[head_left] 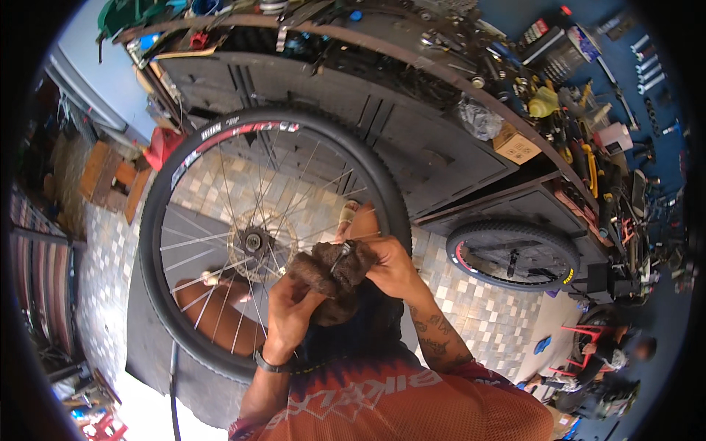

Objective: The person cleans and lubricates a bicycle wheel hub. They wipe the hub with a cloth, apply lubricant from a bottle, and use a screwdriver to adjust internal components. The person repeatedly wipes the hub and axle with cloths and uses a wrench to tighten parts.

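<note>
My left hand (290, 314) and my right hand (392, 270) are both closed on a bunched brown rag (323, 273) in front of my body. A small dark metallic part (343, 252) pokes out of the folds near my right fingers; its kind is too small to tell. Just beyond and to the left of my hands stands a large bicycle wheel (156, 235) with a black tyre, thin spokes and a brake disc (254, 244) around its hub. My legs show through the spokes, and the rag hides part of the wheel.
A workbench (353, 33) crowded with tools curves along the far side above grey cabinets (434, 158). Another bicycle wheel (515, 253) leans at the right. Wooden stool (110, 180) at left. Another person (610, 353) is at lower right, near a red chair (581, 345).
</note>
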`<state>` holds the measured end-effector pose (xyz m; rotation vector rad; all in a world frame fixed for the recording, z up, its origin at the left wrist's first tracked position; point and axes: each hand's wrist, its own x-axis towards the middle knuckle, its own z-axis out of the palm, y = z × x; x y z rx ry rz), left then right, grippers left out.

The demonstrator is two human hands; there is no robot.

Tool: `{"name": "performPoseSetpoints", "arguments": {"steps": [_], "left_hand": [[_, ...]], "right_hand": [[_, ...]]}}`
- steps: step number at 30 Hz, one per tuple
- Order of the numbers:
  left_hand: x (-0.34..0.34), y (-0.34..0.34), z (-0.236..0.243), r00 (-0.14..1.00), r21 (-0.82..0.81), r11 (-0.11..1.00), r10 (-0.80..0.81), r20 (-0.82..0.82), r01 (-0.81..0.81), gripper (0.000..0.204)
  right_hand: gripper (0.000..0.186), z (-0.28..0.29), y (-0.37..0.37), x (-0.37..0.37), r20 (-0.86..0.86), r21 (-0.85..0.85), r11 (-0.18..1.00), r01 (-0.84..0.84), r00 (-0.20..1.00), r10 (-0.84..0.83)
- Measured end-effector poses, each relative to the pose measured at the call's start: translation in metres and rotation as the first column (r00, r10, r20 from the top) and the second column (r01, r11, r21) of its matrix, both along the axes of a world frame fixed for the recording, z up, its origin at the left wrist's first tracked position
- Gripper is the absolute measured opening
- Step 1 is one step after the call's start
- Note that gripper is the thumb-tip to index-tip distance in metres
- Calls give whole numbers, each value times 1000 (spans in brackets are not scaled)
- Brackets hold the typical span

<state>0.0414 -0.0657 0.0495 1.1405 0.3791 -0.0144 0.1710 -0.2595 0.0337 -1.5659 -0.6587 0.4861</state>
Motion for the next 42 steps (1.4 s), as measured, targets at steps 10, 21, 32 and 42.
{"name": "performPoseSetpoints", "arguments": {"steps": [10,21,32,42], "left_hand": [[9,16,25,967,872,486,-192,169,-56,13],[18,30,34,954,645,703,-236,-187,300,5],[27,8,41,946,925,358,-237,220,-126,9],[29,7,21,983,-507,842,-142,120,184,28]], "right_hand": [[13,17,-6,2,82,83,991,104,990,-111],[10,60,6,6,272,72,971,228,932,-239],[12,66,-3,23,309,41,966,254,917,-254],[20,43,27,9,-577,418,813,405,810,-107]]}}
